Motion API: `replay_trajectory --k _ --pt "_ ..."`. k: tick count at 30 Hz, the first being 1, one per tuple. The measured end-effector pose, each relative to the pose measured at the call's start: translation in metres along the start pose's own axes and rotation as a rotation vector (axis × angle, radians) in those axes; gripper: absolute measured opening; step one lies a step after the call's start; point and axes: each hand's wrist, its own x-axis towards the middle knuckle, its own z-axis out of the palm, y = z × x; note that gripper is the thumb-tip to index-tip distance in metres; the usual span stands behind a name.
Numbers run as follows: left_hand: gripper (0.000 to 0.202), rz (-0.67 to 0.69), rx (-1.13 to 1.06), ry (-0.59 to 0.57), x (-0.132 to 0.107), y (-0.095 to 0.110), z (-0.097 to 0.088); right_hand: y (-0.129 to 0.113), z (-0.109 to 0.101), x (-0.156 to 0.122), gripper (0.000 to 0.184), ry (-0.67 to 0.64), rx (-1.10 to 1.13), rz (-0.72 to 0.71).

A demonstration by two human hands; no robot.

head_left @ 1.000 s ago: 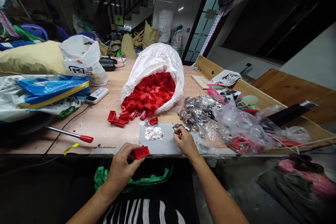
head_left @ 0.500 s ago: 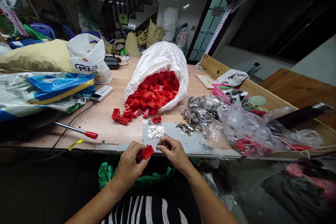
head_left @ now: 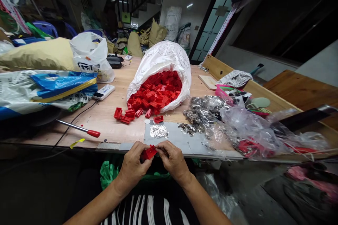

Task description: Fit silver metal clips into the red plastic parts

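My left hand (head_left: 133, 163) is closed around a small red plastic part (head_left: 149, 152), held just below the table's front edge. My right hand (head_left: 173, 160) is pinched and its fingertips meet the part from the right; what it pinches is too small to name. Just beyond them, a grey metal sheet (head_left: 174, 140) carries a little heap of shiny metal bits (head_left: 158, 131). A white sack (head_left: 163, 63) lies on its side, spilling red parts (head_left: 154, 93), with a few loose red parts (head_left: 126, 115) on the wood in front.
Clear bags of metal pieces (head_left: 208, 112) and crumpled plastic (head_left: 253, 130) lie to the right. A red-handled screwdriver (head_left: 79, 130), a white remote (head_left: 104, 92), a cable and stacked bags (head_left: 47, 88) occupy the left. A green bag (head_left: 108, 175) hangs under the table edge.
My right hand came back from the metal bits on the sheet toward me and now meets the red part held in my left hand. The left hand shifted slightly right.
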Motion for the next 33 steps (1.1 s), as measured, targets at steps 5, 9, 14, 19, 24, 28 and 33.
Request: replay_trajectory --k 5,9,14,19,24,28,33 --pt "0.02 0.012 -0.017 -0.008 -0.003 -0.001 0.001 -0.002 0.001 -0.001 0.013 -0.042 0.023 -0.023" --pt "0.019 0.018 -0.032 -0.005 -0.005 -0.001 0.001 -0.007 0.0 0.0 0.016 -0.074 0.105 0.049" --pt "0.021 0.025 -0.053 0.008 -0.007 -0.003 0.001 -0.001 -0.007 -0.001 0.02 -0.159 0.267 0.213" --pt "0.025 0.056 -0.048 0.006 -0.007 -0.004 0.002 0.011 -0.007 -0.002 0.019 -0.093 0.322 0.397" --pt "0.027 0.095 -0.056 -0.024 -0.007 -0.001 0.001 0.011 -0.002 0.0 0.02 -0.139 0.468 0.443" --pt "0.031 0.177 -0.06 -0.042 -0.011 -0.002 0.0 0.01 -0.002 0.003 0.023 -0.192 0.569 0.436" --pt "0.035 0.204 -0.046 -0.069 -0.013 -0.008 0.0 0.009 0.0 0.001 0.03 -0.217 0.611 0.476"
